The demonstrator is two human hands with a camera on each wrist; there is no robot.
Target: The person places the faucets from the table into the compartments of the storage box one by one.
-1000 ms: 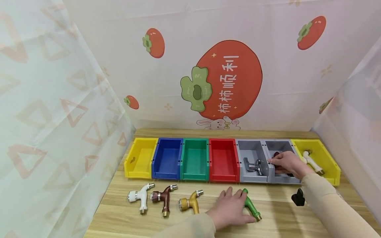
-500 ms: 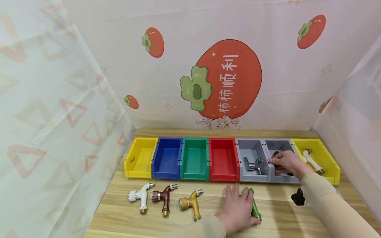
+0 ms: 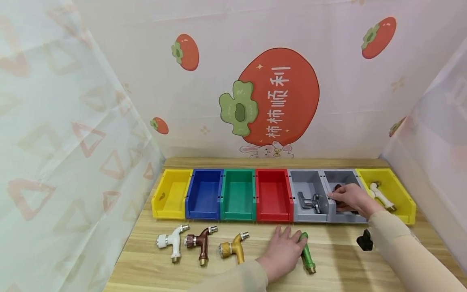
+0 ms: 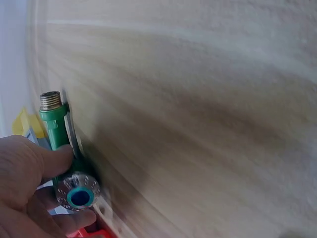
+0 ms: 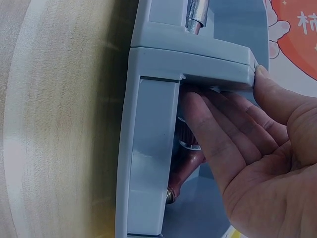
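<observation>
On the wooden table, my left hand (image 3: 282, 251) lies over the handle side of a green faucet (image 3: 307, 255). The left wrist view shows thumb and fingers holding that faucet around its body, near the round knob, its threaded end free. My right hand (image 3: 352, 198) reaches into the right-hand grey bin (image 3: 348, 219). In the right wrist view it pinches this bin's side wall, thumb outside on the edge and fingers inside. Behind those fingers lies a dark red faucet (image 5: 185, 168), partly hidden.
White (image 3: 175, 243), brown (image 3: 203, 243) and yellow (image 3: 237, 248) faucets lie left of my left hand. Several coloured bins stand in a row behind; the left grey bin (image 3: 310, 219) holds a chrome faucet (image 3: 310, 201), the far-right yellow bin (image 3: 405, 215) a white faucet (image 3: 381, 196).
My left hand and the green faucet have shifted slightly right, then back left, and the faucet now lies more nearly straight. My right hand has stayed at the bin wall.
</observation>
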